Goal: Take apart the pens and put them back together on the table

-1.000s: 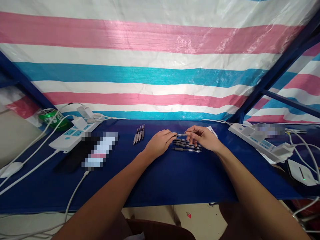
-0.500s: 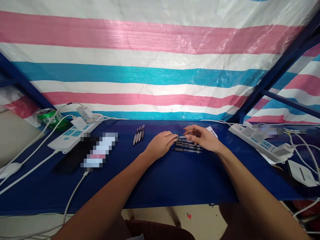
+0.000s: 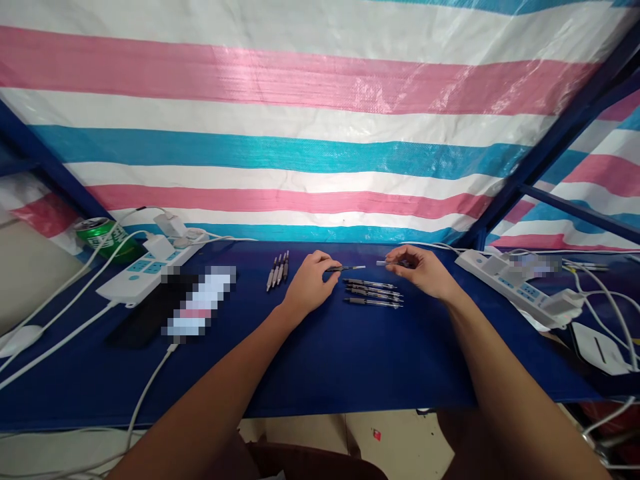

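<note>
1. The left hand (image 3: 310, 283) pinches a dark pen section (image 3: 333, 269) between thumb and fingers; a slim, pale-ended stem juts from it, pointing right.
2. The right hand (image 3: 426, 272) pinches a clear tube (image 3: 381, 263), its end facing the stem across a gap; fingers hide the rest.
3. Both pieces are over the bench (image 3: 360, 360), just beyond several dark-gripped pens (image 3: 373, 303) with clear barrels, their insides too small to read.
4. Four greyish pen parts (image 3: 277, 271) lie side by side, left of the left hand.
5. The green can's (image 3: 103, 237) contents are hidden.
</note>
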`<control>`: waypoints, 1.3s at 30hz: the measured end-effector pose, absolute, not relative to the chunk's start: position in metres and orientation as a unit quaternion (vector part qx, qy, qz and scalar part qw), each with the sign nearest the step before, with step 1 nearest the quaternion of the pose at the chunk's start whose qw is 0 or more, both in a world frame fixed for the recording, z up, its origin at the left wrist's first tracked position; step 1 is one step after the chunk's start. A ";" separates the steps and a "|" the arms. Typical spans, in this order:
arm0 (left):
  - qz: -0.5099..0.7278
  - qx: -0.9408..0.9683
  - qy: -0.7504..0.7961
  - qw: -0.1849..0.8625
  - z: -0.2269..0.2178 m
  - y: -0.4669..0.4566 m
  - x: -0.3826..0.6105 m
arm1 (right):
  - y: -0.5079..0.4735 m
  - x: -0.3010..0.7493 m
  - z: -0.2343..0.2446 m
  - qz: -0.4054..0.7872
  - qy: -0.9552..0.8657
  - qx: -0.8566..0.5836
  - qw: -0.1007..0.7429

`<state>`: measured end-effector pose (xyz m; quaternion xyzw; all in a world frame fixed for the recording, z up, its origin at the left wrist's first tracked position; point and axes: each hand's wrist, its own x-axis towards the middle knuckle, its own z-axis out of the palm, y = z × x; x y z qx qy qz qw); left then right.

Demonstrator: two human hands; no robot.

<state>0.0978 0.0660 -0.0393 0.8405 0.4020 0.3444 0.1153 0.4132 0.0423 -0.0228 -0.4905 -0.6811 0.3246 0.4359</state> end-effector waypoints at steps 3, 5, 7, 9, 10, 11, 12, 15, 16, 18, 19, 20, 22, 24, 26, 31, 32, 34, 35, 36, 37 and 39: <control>0.342 0.826 0.434 0.111 -0.038 0.070 0.093 | 0.046 0.426 -0.025 0.278 -0.665 -0.535 0.441; 0.334 0.820 0.455 0.097 -0.036 0.071 0.089 | 0.049 0.432 -0.029 0.226 -0.654 -0.581 0.428; 0.319 0.815 0.477 0.073 -0.034 0.073 0.086 | 0.053 0.436 -0.033 0.159 -0.646 -0.632 0.398; 0.298 0.811 0.502 0.045 -0.033 0.074 0.084 | 0.056 0.436 -0.039 0.100 -0.643 -0.671 0.355; 0.286 0.808 0.514 0.029 -0.033 0.074 0.082 | 0.058 0.436 -0.041 0.080 -0.644 -0.685 0.332; 0.273 0.805 0.527 0.013 -0.033 0.074 0.080 | 0.060 0.435 -0.044 0.065 -0.645 -0.695 0.310; 0.259 0.801 0.539 -0.004 -0.034 0.075 0.079 | 0.061 0.434 -0.046 0.053 -0.646 -0.704 0.289; 0.211 0.791 0.572 -0.055 -0.036 0.075 0.073 | 0.063 0.434 -0.050 0.018 -0.641 -0.725 0.252; 0.198 0.787 0.580 -0.070 -0.036 0.075 0.071 | 0.063 0.436 -0.050 0.010 -0.637 -0.729 0.251; 0.190 0.780 0.589 -0.092 -0.036 0.076 0.069 | 0.064 0.441 -0.049 0.002 -0.626 -0.735 0.261; 0.193 0.778 0.590 -0.095 -0.035 0.076 0.068 | 0.064 0.444 -0.048 0.000 -0.621 -0.736 0.269; 0.202 0.777 0.589 -0.092 -0.034 0.076 0.068 | 0.064 0.447 -0.047 -0.003 -0.617 -0.738 0.275; 0.224 0.787 0.569 -0.077 -0.033 0.076 0.070 | 0.064 0.453 -0.046 -0.010 -0.617 -0.737 0.276; 0.248 0.812 0.526 -0.056 -0.033 0.074 0.074 | 0.064 0.456 -0.045 -0.010 -0.632 -0.729 0.264; 0.265 0.842 0.469 -0.031 -0.034 0.071 0.080 | 0.063 0.455 -0.045 0.000 -0.654 -0.715 0.247; 0.253 0.896 0.364 0.011 -0.039 0.060 0.096 | 0.063 0.451 -0.049 0.027 -0.677 -0.698 0.231; 0.247 0.903 0.353 0.011 -0.040 0.059 0.098 | 0.063 0.450 -0.050 0.028 -0.676 -0.699 0.231; 0.239 0.907 0.345 0.010 -0.041 0.058 0.101 | 0.062 0.451 -0.050 0.032 -0.672 -0.703 0.230; 0.237 0.907 0.348 0.009 -0.041 0.058 0.101 | 0.062 0.451 -0.050 0.035 -0.668 -0.707 0.229; 0.236 0.905 0.353 0.008 -0.042 0.058 0.101 | 0.061 0.451 -0.050 0.037 -0.664 -0.711 0.228; 0.234 0.904 0.357 0.009 -0.042 0.059 0.101 | 0.060 0.451 -0.049 0.040 -0.660 -0.715 0.227; 0.233 0.903 0.361 0.013 -0.042 0.059 0.100 | 0.058 0.452 -0.048 0.043 -0.655 -0.721 0.225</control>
